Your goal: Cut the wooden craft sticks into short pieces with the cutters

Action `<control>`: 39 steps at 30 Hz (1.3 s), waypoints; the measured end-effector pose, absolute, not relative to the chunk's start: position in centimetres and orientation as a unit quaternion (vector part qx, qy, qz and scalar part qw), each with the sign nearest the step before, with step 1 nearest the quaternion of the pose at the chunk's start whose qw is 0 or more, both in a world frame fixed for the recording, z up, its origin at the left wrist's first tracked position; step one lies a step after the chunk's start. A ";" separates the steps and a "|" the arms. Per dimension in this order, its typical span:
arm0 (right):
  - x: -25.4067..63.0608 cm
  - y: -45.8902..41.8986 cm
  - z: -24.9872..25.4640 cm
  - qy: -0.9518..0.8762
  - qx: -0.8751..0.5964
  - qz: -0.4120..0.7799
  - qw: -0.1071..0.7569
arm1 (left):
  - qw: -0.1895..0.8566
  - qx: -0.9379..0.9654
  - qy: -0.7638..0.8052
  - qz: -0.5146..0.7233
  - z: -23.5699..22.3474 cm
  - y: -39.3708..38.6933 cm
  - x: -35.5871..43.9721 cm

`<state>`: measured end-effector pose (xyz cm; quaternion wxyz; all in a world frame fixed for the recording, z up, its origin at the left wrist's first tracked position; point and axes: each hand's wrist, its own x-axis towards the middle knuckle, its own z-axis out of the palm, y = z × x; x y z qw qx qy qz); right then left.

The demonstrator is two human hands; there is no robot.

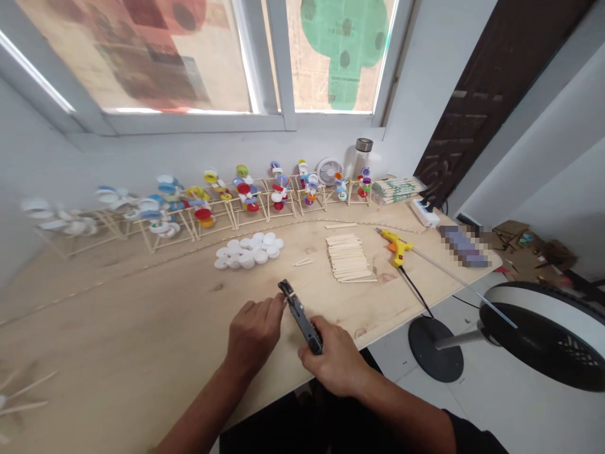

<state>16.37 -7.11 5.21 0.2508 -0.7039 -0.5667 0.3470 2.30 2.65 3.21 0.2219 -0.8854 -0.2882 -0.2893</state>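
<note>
My right hand (334, 354) is closed around the grey handles of a black plier-like tool (297, 313), whose dark jaws point away from me to the upper left. Right beside those jaws, my left hand (258, 329) has its fingers pinched together. What they grip is hidden, though a small pale bit shows at the fingertips. Beyond my hands lies a cluster of white bottle caps (248, 250), with a few short loose sticks (302, 262) to its right. A stack of pale wooden sticks (348, 258) sits further right.
Wooden stands with coloured cap wheels (246, 211) line the wall. A yellow glue gun (396, 244) lies on the right, its cord trailing over the edge near a floor fan (539, 334). A power strip (424, 213), small fan (329, 171) and bottle (362, 159) stand behind.
</note>
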 end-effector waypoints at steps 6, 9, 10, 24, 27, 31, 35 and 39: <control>16.4 -7.6 5.8 -0.562 -0.690 0.359 0.280 | 0.222 -0.872 -0.298 -0.319 3.8 1.9 2.1; 16.5 -7.7 5.9 -0.558 -0.682 0.376 0.287 | 0.218 -0.871 -0.294 -0.327 4.0 1.7 2.1; 16.5 -7.8 5.8 -0.556 -0.678 0.384 0.289 | 0.216 -0.872 -0.294 -0.325 4.1 1.6 2.0; 15.9 -8.2 6.6 -0.556 -0.662 0.410 0.291 | 0.181 -0.876 -0.295 -0.337 4.2 1.3 1.2; 15.8 -8.2 6.4 -0.561 -0.664 0.401 0.290 | 0.180 -0.875 -0.289 -0.345 4.2 1.3 1.2; 15.8 -8.4 6.4 -0.565 -0.665 0.393 0.291 | 0.164 -0.878 -0.288 -0.346 4.4 1.3 1.2; 15.7 -8.8 6.6 -0.568 -0.665 0.383 0.298 | 0.133 -0.884 -0.277 -0.351 4.3 1.2 1.1; 15.8 -9.2 6.6 -0.571 -0.664 0.374 0.305 | 0.096 -0.886 -0.265 -0.368 4.4 0.9 0.9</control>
